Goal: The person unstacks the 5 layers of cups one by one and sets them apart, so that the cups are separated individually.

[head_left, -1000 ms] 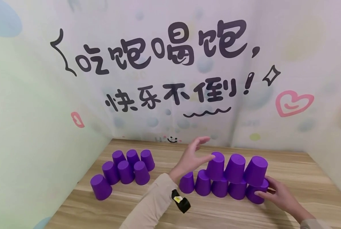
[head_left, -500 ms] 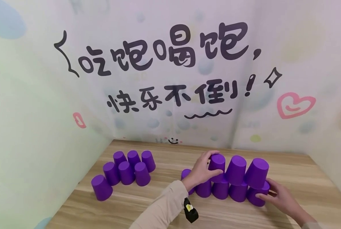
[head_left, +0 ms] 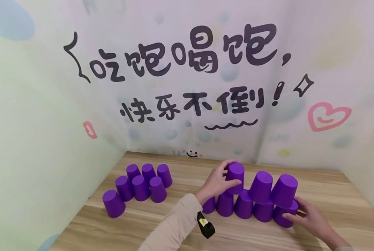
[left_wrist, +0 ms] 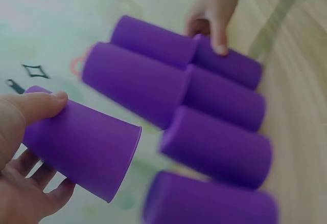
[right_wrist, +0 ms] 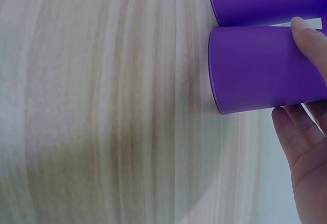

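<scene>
1. The person's left hand [head_left: 216, 184] is gripping an inverted purple cup [head_left: 236, 177], its thumb lying across the near side and its fingers curling behind.
2. That cup is hovering just above the five-cup bottom row [head_left: 244, 206], apart from the two upper cups [head_left: 261, 188].
3. The right hand [head_left: 311, 216] is clasping the row's rightmost cup [head_left: 280, 217] between thumb and fingers, its forearm [head_left: 334, 238] slanting in from the lower right.

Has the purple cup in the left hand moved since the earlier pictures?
Yes. In the head view, the purple cup in the left hand has shifted up and leftward, judged against the smiley face on the wall.
</scene>
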The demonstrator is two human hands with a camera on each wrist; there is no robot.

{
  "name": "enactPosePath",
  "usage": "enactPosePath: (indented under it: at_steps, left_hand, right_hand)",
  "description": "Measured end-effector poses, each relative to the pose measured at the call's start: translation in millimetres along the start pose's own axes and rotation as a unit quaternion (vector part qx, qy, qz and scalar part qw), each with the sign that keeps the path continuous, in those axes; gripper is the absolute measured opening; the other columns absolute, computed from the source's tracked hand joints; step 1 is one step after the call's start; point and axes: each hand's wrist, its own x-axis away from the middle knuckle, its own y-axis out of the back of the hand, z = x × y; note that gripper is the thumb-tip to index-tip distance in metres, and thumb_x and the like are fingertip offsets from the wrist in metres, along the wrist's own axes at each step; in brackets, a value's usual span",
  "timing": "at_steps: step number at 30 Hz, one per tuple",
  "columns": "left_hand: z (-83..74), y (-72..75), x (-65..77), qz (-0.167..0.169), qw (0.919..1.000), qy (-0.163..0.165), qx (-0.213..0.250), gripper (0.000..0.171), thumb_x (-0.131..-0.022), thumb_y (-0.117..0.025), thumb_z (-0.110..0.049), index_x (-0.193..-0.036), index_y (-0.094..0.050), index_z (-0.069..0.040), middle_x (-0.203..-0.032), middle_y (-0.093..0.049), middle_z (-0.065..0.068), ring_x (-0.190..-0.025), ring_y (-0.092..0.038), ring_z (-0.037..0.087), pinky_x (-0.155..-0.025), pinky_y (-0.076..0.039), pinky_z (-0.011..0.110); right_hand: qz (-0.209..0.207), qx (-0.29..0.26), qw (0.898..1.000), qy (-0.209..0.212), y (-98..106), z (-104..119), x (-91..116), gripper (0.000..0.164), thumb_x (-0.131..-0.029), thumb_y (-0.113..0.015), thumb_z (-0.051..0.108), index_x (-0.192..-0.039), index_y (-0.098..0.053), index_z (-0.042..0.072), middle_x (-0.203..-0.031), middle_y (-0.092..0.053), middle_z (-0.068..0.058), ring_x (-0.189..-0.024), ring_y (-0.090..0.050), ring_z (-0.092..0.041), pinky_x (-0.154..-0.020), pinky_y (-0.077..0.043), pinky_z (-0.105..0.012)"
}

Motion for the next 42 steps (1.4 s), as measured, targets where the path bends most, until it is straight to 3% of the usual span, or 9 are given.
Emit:
enactPosePath:
  at_steps: [6,9,14,18,25,30,35,38,42]
  left_hand:
    - [-38.3,44.8,8.4,0.009,0.9998,0.012,0.01,0.057,-0.077,-0.066,-0.002,-0.128,-0.041,-0.002,-0.118,-0.049,0.016,-0.103,-0.053,0.03,-0.085,-0.046,0.031]
    - [-48.7,68.7,16.8,0.012,0.9997,0.021,0.003,0.057,-0.077,-0.065,0.002,-0.128,-0.039,0.001,-0.121,-0.045,0.021,-0.104,-0.05,0.036,-0.085,-0.046,0.036]
    - [-25.6,110.0,30.9,-0.012,0.9997,0.015,-0.015,0.06,-0.076,-0.067,-0.001,-0.129,-0.04,-0.003,-0.121,-0.046,0.021,-0.104,-0.051,0.036,-0.084,-0.047,0.036]
    - [-11.6,143.2,49.9,-0.04,0.9977,0.008,-0.054,0.061,-0.075,-0.069,-0.004,-0.129,-0.041,-0.005,-0.121,-0.047,0.019,-0.104,-0.052,0.033,-0.086,-0.046,0.036]
    - [1.0,189.4,97.6,-0.069,0.9915,0.052,-0.098,0.058,-0.076,-0.069,-0.011,-0.127,-0.042,-0.009,-0.119,-0.048,0.018,-0.1,-0.054,0.033,-0.083,-0.047,0.041]
    - [11.1,208.5,131.1,-0.109,0.984,0.075,-0.119,0.056,-0.076,-0.069,-0.011,-0.125,-0.043,-0.006,-0.114,-0.05,0.019,-0.099,-0.054,0.029,-0.082,-0.048,0.035]
    - [22.5,217.3,160.5,-0.159,0.9739,0.083,-0.138,0.055,-0.075,-0.069,-0.005,-0.124,-0.043,0.001,-0.113,-0.05,0.02,-0.094,-0.051,0.007,-0.078,-0.048,0.022]
    - [30.6,217.7,174.0,-0.185,0.9644,0.103,-0.159,0.055,-0.075,-0.07,-0.006,-0.123,-0.044,0.0,-0.112,-0.05,0.019,-0.091,-0.049,0.0,-0.076,-0.047,0.018]
    - [45.5,213.0,187.6,-0.208,0.954,0.129,-0.173,0.057,-0.075,-0.07,-0.007,-0.124,-0.043,-0.002,-0.112,-0.05,0.022,-0.095,-0.054,0.018,-0.078,-0.05,0.03]
  right_hand:
    - [0.0,-0.006,1.0,-0.001,1.6,0.0,0.4,0.053,-0.066,-0.074,-0.001,-0.109,-0.047,-0.015,-0.094,-0.05,0.028,-0.083,-0.052,0.009,-0.063,-0.05,-0.016]
    - [-0.003,-0.005,1.0,0.001,2.9,-0.8,1.1,0.052,-0.065,-0.074,-0.001,-0.108,-0.048,-0.013,-0.094,-0.049,0.028,-0.083,-0.052,0.01,-0.063,-0.05,-0.015]
    - [0.002,-0.002,1.0,0.001,4.2,-1.3,0.9,0.053,-0.066,-0.074,0.0,-0.109,-0.047,-0.014,-0.095,-0.048,0.03,-0.084,-0.051,0.01,-0.064,-0.049,-0.014]
    - [0.001,-0.002,1.0,-0.002,3.6,-0.8,0.3,0.054,-0.066,-0.074,0.0,-0.109,-0.047,-0.016,-0.095,-0.049,0.029,-0.084,-0.051,0.01,-0.063,-0.05,-0.016]
    - [0.001,0.012,1.0,-0.013,-0.4,0.4,1.2,0.054,-0.065,-0.075,0.002,-0.108,-0.049,-0.015,-0.094,-0.048,0.029,-0.082,-0.051,0.01,-0.062,-0.051,-0.018]
    - [-0.001,0.008,1.0,-0.008,-1.8,-0.3,1.6,0.053,-0.064,-0.075,-0.001,-0.107,-0.049,-0.016,-0.094,-0.049,0.029,-0.082,-0.051,0.009,-0.061,-0.051,-0.018]
    - [0.001,0.001,1.0,0.002,-1.3,-1.5,0.5,0.051,-0.065,-0.075,-0.001,-0.108,-0.05,-0.011,-0.095,-0.052,0.024,-0.083,-0.052,0.009,-0.063,-0.05,-0.017]
    - [0.002,0.0,1.0,0.004,-0.8,-2.3,-0.6,0.051,-0.065,-0.074,-0.002,-0.108,-0.049,-0.011,-0.095,-0.052,0.025,-0.083,-0.052,0.009,-0.063,-0.05,-0.016]
    - [0.001,0.0,1.0,0.007,-0.5,-2.8,-0.9,0.053,-0.064,-0.075,-0.003,-0.108,-0.048,-0.016,-0.095,-0.048,0.03,-0.083,-0.052,0.009,-0.063,-0.05,-0.016]
